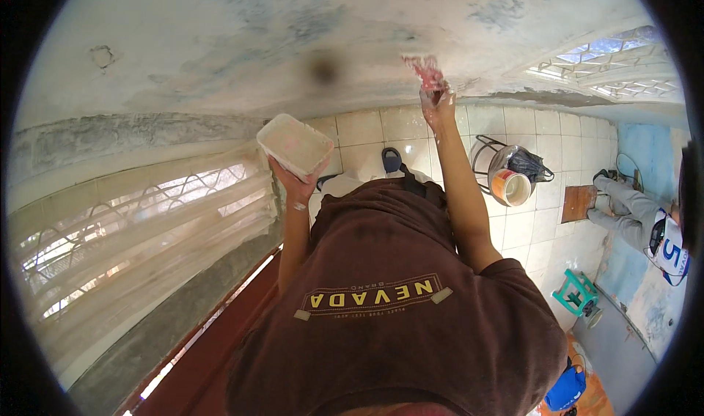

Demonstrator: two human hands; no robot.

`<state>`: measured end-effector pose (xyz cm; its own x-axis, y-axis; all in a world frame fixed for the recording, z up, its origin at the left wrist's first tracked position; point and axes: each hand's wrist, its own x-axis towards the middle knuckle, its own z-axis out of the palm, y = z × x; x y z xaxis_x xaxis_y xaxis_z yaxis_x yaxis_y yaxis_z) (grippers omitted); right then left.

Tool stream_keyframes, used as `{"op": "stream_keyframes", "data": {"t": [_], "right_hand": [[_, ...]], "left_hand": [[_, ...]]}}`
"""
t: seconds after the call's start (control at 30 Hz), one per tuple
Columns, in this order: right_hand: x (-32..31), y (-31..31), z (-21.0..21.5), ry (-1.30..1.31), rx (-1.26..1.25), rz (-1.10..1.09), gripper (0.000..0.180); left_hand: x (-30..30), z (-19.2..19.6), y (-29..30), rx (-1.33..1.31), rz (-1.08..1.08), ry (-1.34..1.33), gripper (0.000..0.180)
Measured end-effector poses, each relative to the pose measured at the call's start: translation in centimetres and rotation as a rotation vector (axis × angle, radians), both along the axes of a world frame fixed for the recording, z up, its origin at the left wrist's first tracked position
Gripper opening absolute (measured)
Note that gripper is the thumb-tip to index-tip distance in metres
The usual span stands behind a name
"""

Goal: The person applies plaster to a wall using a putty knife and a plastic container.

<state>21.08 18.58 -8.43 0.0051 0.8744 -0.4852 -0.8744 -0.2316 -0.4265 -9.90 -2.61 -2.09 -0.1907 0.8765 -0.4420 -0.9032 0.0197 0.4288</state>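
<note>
My left hand (297,183) grips a pale rectangular plastic tub (295,146) from below and the side, its inside coated with whitish paste. Stretched out to the wall, my right hand (438,108) is closed round a reddish putty knife (425,71) smeared with white. The blade's far edge lies at or very near the patchy white wall (359,20); whether it touches cannot be made out. White smears mark my right fingers, and a whitish spot shows on my left wrist.
Right of me stands a dark-framed chair (482,156) with an orange-and-white bucket (511,187) and a black bag (529,163). Farther right are a brown board (578,203), a green stool (576,291) and a person (645,225). Another person's blue garment (566,388) shows lower right. Left is a grilled window (147,211).
</note>
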Motion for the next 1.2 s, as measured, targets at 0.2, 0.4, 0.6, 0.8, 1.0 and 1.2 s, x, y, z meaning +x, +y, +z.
{"op": "stream_keyframes", "data": {"t": [0.2, 0.4, 0.6, 0.8, 1.0, 1.2], "right_hand": [[-3.3, 2.7, -8.6, -0.229, -0.175, 0.252, 0.026], [-3.8, 9.0, -2.3, -0.065, -0.067, 0.119, 0.023], [-1.0, 1.6, 4.6, -0.756, 0.494, 0.124, 0.024], [0.3, -0.6, -5.4, -0.548, -0.138, 0.017, 0.018], [-8.7, 4.0, -9.7, -0.405, -0.019, -0.185, 0.033], [-17.4, 2.2, 3.7, -0.357, -0.238, -0.193, 0.026]], "left_hand": [[0.2, -2.0, -1.0, 0.001, 0.004, -0.010, 0.080], [-0.2, -2.2, -1.4, 0.024, -0.019, -0.013, 0.080], [-1.0, -2.4, -2.3, -0.025, 0.034, 0.044, 0.084], [-1.5, -2.5, -2.9, 0.024, 0.001, -0.012, 0.080], [-1.4, -1.8, -1.7, -0.041, -0.011, 0.059, 0.081], [-1.3, -0.2, -2.9, 0.000, 0.059, 0.048, 0.076]]}}
